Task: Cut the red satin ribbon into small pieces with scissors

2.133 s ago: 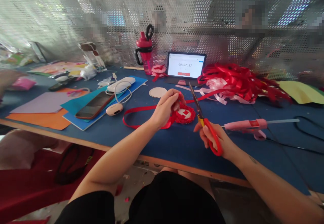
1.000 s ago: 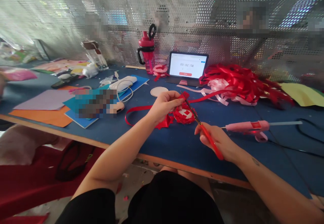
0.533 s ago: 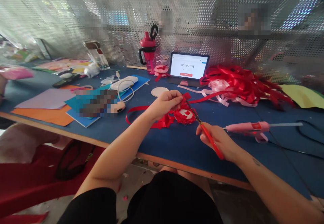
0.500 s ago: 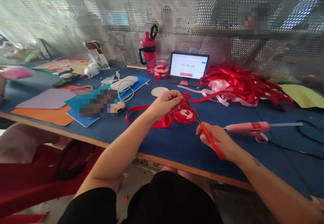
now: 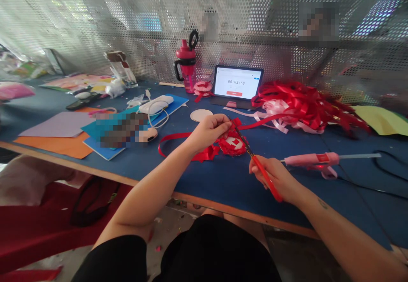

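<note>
I'm seeing the left hand [image 5: 208, 131] pinching the red ribbon [image 5: 204, 156] mid-table, fingertips pressed together. The right hand [image 5: 274, 178] is gripping the scissors [image 5: 255, 160], its curled fingers hiding the handles. The blade tips are blending into the rosette [image 5: 234, 145], so I cannot tell their gap.

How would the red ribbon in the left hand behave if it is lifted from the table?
Probably floppy: the red ribbon lies in a loose loop on the table and bends where the left hand pinches it. Likely light, as a thin strip. Its surface looks glossy, so it may slip from a loose hold.
</note>
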`<move>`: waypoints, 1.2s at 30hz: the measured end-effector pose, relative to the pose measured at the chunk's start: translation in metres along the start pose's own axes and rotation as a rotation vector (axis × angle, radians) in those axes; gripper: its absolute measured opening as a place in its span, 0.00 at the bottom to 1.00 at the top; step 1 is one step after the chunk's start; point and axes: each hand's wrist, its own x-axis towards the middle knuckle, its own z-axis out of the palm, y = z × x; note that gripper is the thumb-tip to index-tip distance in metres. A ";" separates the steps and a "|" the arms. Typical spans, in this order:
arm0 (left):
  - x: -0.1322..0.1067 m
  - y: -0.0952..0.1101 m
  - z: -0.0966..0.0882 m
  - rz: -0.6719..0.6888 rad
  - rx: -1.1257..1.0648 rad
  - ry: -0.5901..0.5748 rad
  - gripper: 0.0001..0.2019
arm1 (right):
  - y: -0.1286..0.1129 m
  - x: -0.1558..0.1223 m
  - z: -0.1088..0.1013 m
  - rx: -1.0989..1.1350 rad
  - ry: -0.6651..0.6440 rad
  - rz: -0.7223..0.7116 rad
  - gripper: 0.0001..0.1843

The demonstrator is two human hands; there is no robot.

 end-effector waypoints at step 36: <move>0.003 0.001 0.000 -0.099 -0.251 0.143 0.05 | 0.004 -0.003 0.003 -0.066 0.080 -0.086 0.23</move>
